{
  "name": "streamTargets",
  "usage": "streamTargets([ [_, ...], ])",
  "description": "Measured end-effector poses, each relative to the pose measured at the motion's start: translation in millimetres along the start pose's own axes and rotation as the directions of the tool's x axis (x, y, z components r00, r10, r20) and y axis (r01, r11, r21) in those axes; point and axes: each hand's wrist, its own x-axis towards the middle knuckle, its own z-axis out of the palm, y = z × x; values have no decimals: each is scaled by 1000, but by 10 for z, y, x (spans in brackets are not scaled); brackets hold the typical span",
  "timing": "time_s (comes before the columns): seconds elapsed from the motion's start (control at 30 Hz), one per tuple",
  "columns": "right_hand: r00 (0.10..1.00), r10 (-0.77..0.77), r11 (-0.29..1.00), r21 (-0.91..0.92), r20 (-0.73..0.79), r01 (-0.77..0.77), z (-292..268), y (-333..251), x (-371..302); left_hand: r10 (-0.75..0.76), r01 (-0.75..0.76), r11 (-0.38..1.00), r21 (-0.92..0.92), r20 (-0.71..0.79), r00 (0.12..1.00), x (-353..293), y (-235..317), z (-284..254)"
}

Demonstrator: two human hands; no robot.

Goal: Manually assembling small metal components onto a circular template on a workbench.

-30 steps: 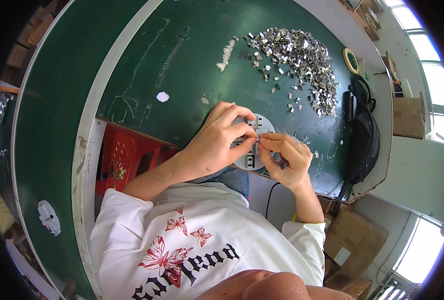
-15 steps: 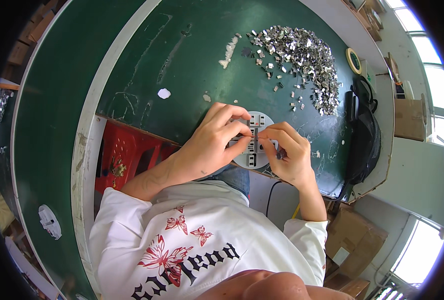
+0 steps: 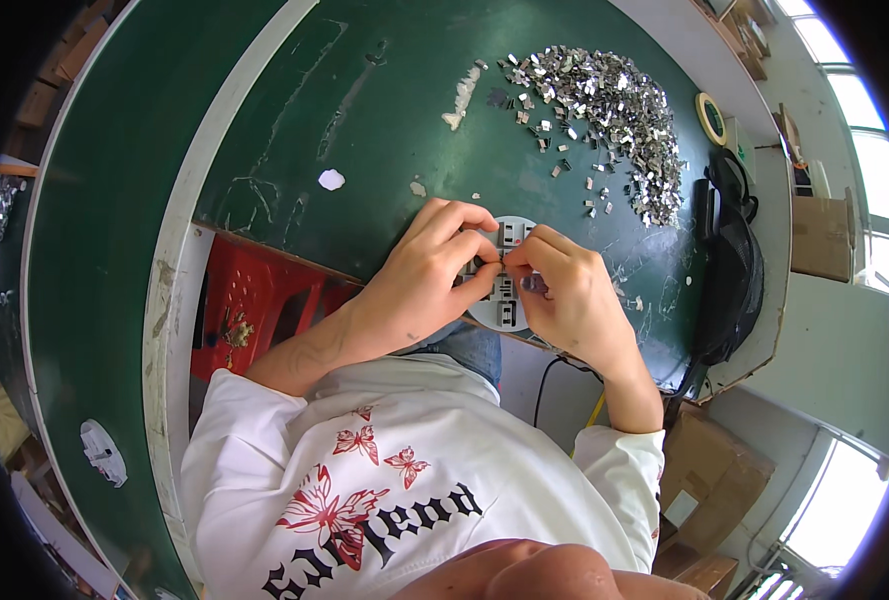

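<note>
A round, pale grey plastic piece (image 3: 488, 316) with dark rectangular slots and small metal parts lies at the table's near edge, partly covered by my hands. My left hand (image 3: 432, 268) comes over it from the left, thumb and fingers closed near its middle. From the right, my right hand (image 3: 572, 292) pinches at the same spot, its fingertips almost meeting the left ones. What is between the fingertips is too small to make out. Under the right palm shows part of a dark, partly see-through object (image 3: 534, 284), its kind unclear.
A heap of small shiny metal clips (image 3: 619, 115) spreads over the far right of the green table (image 3: 364, 130). Beyond it lie a tape roll (image 3: 709, 120) and a black bag (image 3: 732, 270). A red stool (image 3: 254, 300) stands below the left edge. Another white plastic piece (image 3: 102, 453) lies far left.
My right hand has shifted slightly left and turned more over the round piece, its fingers curling closer. The left hand stays nearly in place.
</note>
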Motion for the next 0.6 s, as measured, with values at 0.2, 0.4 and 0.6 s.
streamTargets([
  [0.2,995,104,978,184,-12,-100,-82,3,48,-19,20,1000,-15,71,997,8,-33,-78],
  [0.4,941,60,705,682,-334,197,5,-36,27,40,-38,999,-15,158,987,30,7,-90],
  [0.6,914,40,316,873,-404,372,232,30,57,8,-36,993,110,241,970,5,-26,-38],
])
